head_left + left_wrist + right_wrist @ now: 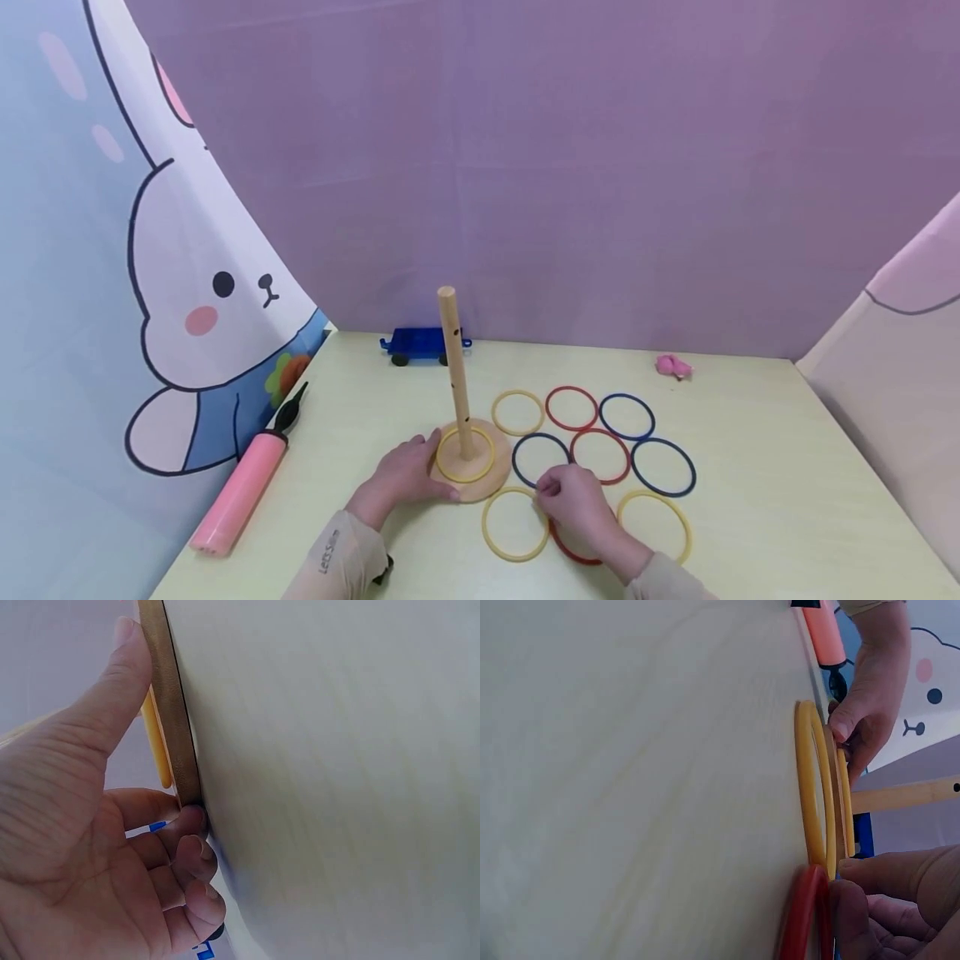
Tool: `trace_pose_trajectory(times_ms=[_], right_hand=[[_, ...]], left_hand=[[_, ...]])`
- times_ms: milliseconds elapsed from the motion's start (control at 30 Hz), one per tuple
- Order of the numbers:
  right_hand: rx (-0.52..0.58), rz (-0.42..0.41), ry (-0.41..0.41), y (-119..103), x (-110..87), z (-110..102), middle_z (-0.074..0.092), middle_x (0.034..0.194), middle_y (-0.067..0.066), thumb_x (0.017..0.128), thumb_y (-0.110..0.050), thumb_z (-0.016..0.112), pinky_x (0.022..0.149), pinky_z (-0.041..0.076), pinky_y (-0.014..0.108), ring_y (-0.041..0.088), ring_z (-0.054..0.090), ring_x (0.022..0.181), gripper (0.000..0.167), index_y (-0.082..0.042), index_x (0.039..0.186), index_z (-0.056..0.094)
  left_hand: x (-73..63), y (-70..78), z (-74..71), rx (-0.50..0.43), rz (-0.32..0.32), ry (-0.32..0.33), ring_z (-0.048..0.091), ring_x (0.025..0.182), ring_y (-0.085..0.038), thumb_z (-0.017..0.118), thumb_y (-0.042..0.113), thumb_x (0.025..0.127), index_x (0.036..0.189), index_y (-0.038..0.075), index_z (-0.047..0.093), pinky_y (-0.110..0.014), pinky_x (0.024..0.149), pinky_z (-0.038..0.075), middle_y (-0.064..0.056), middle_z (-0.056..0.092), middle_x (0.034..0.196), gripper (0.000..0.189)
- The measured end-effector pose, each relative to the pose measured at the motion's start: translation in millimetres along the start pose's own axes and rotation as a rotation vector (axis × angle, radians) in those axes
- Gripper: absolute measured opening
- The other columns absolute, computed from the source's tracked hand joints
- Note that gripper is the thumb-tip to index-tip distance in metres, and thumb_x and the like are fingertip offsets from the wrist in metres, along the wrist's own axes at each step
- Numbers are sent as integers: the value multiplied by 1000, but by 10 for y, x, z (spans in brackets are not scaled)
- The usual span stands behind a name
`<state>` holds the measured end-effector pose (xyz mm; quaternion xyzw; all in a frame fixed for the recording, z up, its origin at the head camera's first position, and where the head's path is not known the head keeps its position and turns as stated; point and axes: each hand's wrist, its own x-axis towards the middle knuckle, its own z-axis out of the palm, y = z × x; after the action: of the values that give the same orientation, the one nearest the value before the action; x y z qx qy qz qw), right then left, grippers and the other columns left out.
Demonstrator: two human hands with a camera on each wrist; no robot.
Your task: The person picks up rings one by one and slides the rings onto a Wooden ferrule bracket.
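Left hand [408, 471] is gripping the upright wooden stand [459, 392]; right hand [573, 504] is working at the nearest blue ring [542, 434], on its side facing the table's [787, 500] near edge, the stand sitting just left. Pinching? Can't tell.

Long beige fabric left sleeve [337, 554], light creases, dark slanted lettering [328, 552] printed along forearm, seemingly "Let's Slim", last letters blurred. Cuff ends at wrist. Small black piece [384, 571] beside left cuff, detail too small to tell. Matching beige fabric right sleeve [666, 578], only cuff end in view. Left grip [405, 473] bare, short rounded nails; right grip [577, 502] also bare.
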<state>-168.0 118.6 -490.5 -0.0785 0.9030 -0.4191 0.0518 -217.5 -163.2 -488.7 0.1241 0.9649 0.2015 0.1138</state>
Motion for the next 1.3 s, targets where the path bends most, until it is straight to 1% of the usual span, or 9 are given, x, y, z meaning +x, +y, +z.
trace_pose_trajectory(times_ms=[300, 567, 733, 800, 933, 1067, 1167, 1300], right_hand=[[-78, -2, 34, 21, 41, 41, 62, 71, -5, 76, -5, 80, 61, 51, 26, 9, 57, 67, 13, -10, 80, 69], [-112, -18, 30, 21, 50, 58, 60, 69, -6, 74, -6, 82, 59, 48, 25, 9, 54, 65, 16, -11, 77, 67], [-118, 1, 15, 6, 48, 77, 57, 68, -6, 74, -7, 83, 58, 46, 24, 9, 53, 64, 21, -13, 75, 63], [-128, 10, 11, 0, 46, 83, 57, 68, -6, 74, -7, 83, 59, 46, 25, 10, 52, 64, 21, -13, 73, 63], [-153, -11, 21, -23, 43, 75, 57, 66, -8, 74, -6, 81, 65, 45, 30, 10, 50, 64, 19, -14, 69, 65], [-132, 0, 1, -30, 46, 55, 58, 66, -8, 75, -5, 79, 65, 44, 31, 11, 51, 65, 16, -14, 69, 67], [-92, 17, -25, -23, 48, 37, 60, 67, -7, 77, -6, 79, 61, 46, 28, 11, 52, 65, 14, -14, 71, 69], [-33, -13, -33, 11, 58, 8, 64, 68, -7, 79, -5, 77, 56, 48, 26, 10, 54, 64, 11, -13, 73, 73]], left_hand=[[8, -13, 13, -21, -7, -3, 47, 127, -42, 82, 59, 66, 150, 3, 36, -56, 102, 39, -26, 47, 141, 111], [1, -15, 8, -16, -1, -3, 46, 128, -43, 83, 59, 66, 150, 3, 36, -57, 103, 39, -26, 47, 141, 111], [2, -17, 14, -25, -2, -3, 46, 128, -42, 82, 59, 67, 150, 4, 36, -56, 103, 39, -26, 47, 141, 110], [-1, -17, 14, -28, -1, -4, 46, 127, -43, 82, 59, 67, 150, 3, 36, -56, 102, 40, -27, 47, 141, 110], [2, -12, 21, -24, -5, -7, 48, 125, -42, 82, 60, 66, 150, 4, 36, -56, 101, 41, -27, 48, 139, 111], [4, -9, 24, -21, -6, -8, 50, 122, -40, 82, 61, 65, 150, 4, 36, -54, 99, 43, -26, 50, 137, 112], [0, -5, 22, -22, -3, -7, 51, 122, -40, 82, 60, 65, 150, 4, 36, -54, 99, 43, -26, 50, 136, 112], [-10, 4, 11, -21, 2, -5, 51, 121, -41, 83, 60, 65, 149, 3, 37, -55, 99, 43, -26, 51, 136, 112]])
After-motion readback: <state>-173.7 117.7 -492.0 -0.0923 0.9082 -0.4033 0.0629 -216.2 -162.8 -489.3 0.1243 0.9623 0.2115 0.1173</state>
